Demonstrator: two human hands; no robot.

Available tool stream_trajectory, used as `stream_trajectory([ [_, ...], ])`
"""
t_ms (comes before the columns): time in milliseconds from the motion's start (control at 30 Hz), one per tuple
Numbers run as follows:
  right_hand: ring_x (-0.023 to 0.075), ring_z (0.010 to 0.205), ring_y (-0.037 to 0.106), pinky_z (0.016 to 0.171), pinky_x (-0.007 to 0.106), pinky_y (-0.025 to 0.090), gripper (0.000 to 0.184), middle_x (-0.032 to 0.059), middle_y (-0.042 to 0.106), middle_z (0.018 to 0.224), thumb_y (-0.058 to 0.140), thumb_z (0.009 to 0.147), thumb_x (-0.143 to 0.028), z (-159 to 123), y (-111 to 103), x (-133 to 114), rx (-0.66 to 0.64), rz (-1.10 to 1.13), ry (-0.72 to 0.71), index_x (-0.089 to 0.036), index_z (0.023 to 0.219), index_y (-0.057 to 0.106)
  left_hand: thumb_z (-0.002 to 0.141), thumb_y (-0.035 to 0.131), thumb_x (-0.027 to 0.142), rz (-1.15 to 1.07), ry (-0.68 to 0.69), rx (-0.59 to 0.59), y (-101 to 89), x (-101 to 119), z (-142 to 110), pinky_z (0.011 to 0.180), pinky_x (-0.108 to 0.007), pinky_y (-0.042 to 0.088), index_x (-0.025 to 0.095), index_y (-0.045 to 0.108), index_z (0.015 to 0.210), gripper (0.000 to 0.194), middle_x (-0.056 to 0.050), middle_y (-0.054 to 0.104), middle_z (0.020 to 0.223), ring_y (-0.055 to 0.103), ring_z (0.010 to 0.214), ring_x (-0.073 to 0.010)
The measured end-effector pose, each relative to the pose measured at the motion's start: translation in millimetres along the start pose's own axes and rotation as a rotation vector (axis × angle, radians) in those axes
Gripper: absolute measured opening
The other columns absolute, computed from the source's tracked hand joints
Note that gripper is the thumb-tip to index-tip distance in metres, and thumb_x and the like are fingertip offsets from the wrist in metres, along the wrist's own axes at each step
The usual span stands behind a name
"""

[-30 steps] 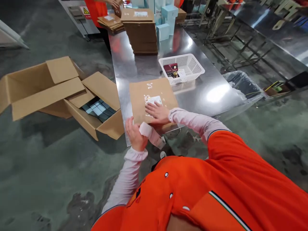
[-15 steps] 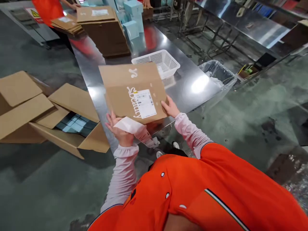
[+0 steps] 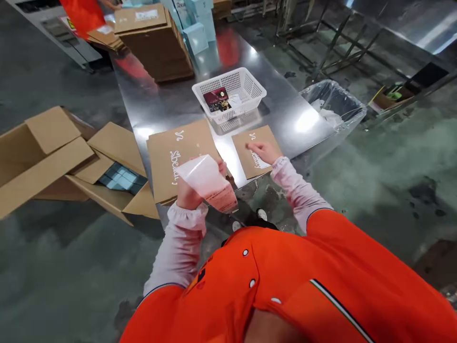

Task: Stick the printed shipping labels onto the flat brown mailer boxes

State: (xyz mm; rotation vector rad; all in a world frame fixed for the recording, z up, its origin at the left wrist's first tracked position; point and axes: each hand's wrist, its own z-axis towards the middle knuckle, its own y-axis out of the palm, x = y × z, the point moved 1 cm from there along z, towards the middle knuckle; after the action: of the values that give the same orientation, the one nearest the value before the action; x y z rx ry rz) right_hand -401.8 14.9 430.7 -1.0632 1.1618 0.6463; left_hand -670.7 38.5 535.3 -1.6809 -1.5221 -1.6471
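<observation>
My left hand [image 3: 189,193] is closed around a strip of label backing paper [image 3: 205,176], whose printed lower end hangs over the table's front edge. Beneath that hand lies a stack of flat brown cardboard cartons [image 3: 164,157] with white lettering. Over a separate flat carton [image 3: 246,152] on the right, my right hand [image 3: 266,151] has its fingers curled together; whether anything is between them is hidden. A white label on this carton shows partly below the right hand.
A white perforated basket [image 3: 246,102] holding dark red printed cards [image 3: 217,99] stands on the metal table [image 3: 278,105]. Behind are stacked cartons [image 3: 157,52] and light blue boxes [image 3: 196,38]. Open cardboard boxes [image 3: 117,143] stand left; a lined bin [image 3: 332,102] stands right.
The labelled carton has gone from both hands to the table at the right. My right hand has moved right and curled. My left hand still has the paper strip, now above the stack.
</observation>
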Motion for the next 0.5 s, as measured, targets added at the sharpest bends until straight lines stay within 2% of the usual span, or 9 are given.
stream_trajectory([
  [67, 0.0186, 0.091, 0.065, 0.084, 0.03, 0.051, 0.039, 0.0039, 0.073, 0.09, 0.069, 0.076, -0.048, -29, 42, -26, -0.343, 0.233, -0.07, -0.014, 0.096, 0.075, 0.082, 0.057, 0.043, -0.018, 0.036, -0.025, 11.1, -1, 9, 0.101, -0.046, 0.047, 0.019, 0.064, 0.093, 0.027, -0.01, 0.07, 0.107, 0.065, 0.107, -0.028],
  [133, 0.0158, 0.076, 0.062, 0.07, 0.026, 0.049, 0.045, 0.0001, 0.068, 0.073, 0.071, 0.07, -0.055, -58, 66, -45, -0.47, 0.381, -0.061, -0.013, 0.084, 0.076, 0.083, 0.055, 0.042, -0.03, 0.061, -0.051, 17.5, -2, 13, 0.103, -0.046, 0.046, 0.017, 0.065, 0.096, 0.029, -0.011, 0.068, 0.114, 0.063, 0.112, -0.0285],
  [233, 0.011, 0.064, 0.055, 0.062, 0.023, 0.044, 0.046, -0.0028, 0.061, 0.062, 0.073, 0.065, -0.058, -83, 71, -58, -0.369, 0.52, 0.021, -0.013, 0.071, 0.073, 0.083, 0.055, 0.047, 0.016, 0.09, -0.114, 23.1, -4, 12, 0.103, -0.047, 0.045, 0.017, 0.065, 0.1, 0.037, -0.013, 0.064, 0.121, 0.06, 0.116, -0.0303],
  [333, 0.0115, 0.067, 0.057, 0.064, 0.024, 0.046, 0.042, -0.0014, 0.065, 0.067, 0.078, 0.059, -0.054, -87, 62, -60, -0.294, 0.596, 0.073, -0.015, 0.073, 0.075, 0.083, 0.052, 0.053, 0.117, 0.106, -0.132, 24.6, -2, 13, 0.098, -0.046, 0.047, 0.017, 0.063, 0.097, 0.039, -0.013, 0.065, 0.115, 0.059, 0.115, -0.0298],
  [433, 0.0132, 0.068, 0.059, 0.065, 0.026, 0.047, 0.039, 0.0008, 0.069, 0.07, 0.08, 0.056, -0.051, -84, 52, -61, -0.181, 0.584, 0.094, -0.015, 0.071, 0.075, 0.086, 0.048, 0.048, 0.165, 0.185, -0.065, 18.5, 9, 19, 0.084, -0.036, 0.051, 0.019, 0.056, 0.083, 0.03, -0.009, 0.065, 0.092, 0.062, 0.093, -0.0205],
  [500, 0.0134, 0.067, 0.059, 0.062, 0.026, 0.047, 0.039, 0.0015, 0.069, 0.069, 0.078, 0.057, -0.051, -81, 47, -61, -0.087, 0.562, 0.09, -0.015, 0.072, 0.075, 0.089, 0.043, 0.047, 0.236, 0.354, 0.064, 12.1, 20, 24, 0.069, -0.028, 0.049, 0.02, 0.052, 0.083, 0.029, -0.004, 0.061, 0.08, 0.058, 0.074, -0.0139],
])
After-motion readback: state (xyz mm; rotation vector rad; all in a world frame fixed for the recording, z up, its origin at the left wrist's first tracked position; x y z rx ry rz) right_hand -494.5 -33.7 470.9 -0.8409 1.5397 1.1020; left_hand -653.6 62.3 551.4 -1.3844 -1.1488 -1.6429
